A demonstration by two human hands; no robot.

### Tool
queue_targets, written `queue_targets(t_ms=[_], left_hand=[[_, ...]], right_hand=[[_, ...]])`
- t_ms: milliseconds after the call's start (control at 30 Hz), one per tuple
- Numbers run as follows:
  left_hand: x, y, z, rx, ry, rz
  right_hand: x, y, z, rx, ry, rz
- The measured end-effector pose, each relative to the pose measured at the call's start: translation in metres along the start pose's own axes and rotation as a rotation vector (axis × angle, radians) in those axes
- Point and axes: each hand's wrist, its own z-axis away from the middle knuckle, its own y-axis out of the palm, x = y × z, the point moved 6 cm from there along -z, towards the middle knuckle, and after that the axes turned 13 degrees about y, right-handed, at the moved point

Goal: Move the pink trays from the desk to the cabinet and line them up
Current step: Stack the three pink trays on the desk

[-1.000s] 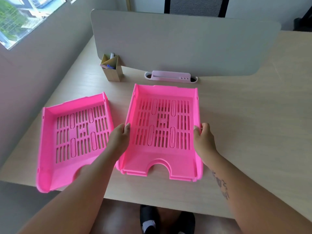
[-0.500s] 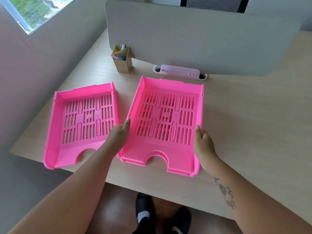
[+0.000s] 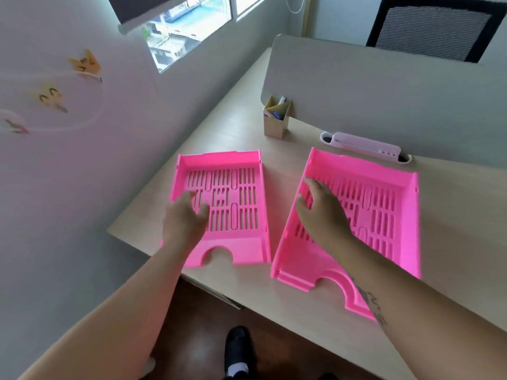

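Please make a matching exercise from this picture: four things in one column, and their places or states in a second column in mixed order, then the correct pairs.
Things:
1. left pink tray
2. right pink tray
3. cardboard pen holder
4. pale pen tray

Places:
A. lies along the foot of the grey divider
B. nearest the wall, left hand over it
C. stands upright, with pens in it
D. under the right hand

Pairs: 1-B, 2-D, 3-C, 4-A

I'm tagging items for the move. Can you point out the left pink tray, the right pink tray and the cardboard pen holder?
Left pink tray (image 3: 241,204): head view, on its slotted floor.
Right pink tray (image 3: 384,204): head view, on its slotted floor.
Cardboard pen holder (image 3: 275,126): head view, on its front face.
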Motion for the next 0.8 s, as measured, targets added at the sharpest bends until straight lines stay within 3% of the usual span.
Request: queue_targets(t_ms=[100,200,433,567,800], left_hand=[[0.057,-0.019,-0.002,-0.006,-0.168,-0.054],[0.106,-0.019,0.002,0.11,-0.291,-0.024],[0.143,0.01,0.011,0.211,-0.337,0.202],[0.137,0.017,0.009,0.181,-0.257,0.181],[0.121,-0.031,-0.031,0.038,-0.214,0.19]], right_hand=[[0.04,0.047,-0.005,0.073,-0.001,0.022],[0.055,0.09,-0.013,0.16,0.07,0.055],[0.021,0.153,-0.022,0.275,0.463,0.036],[0.001,0.153,-0.019,0.182,0.666,-0.012],[0.04,0.118,-0.029,0.092,0.453,-0.245]])
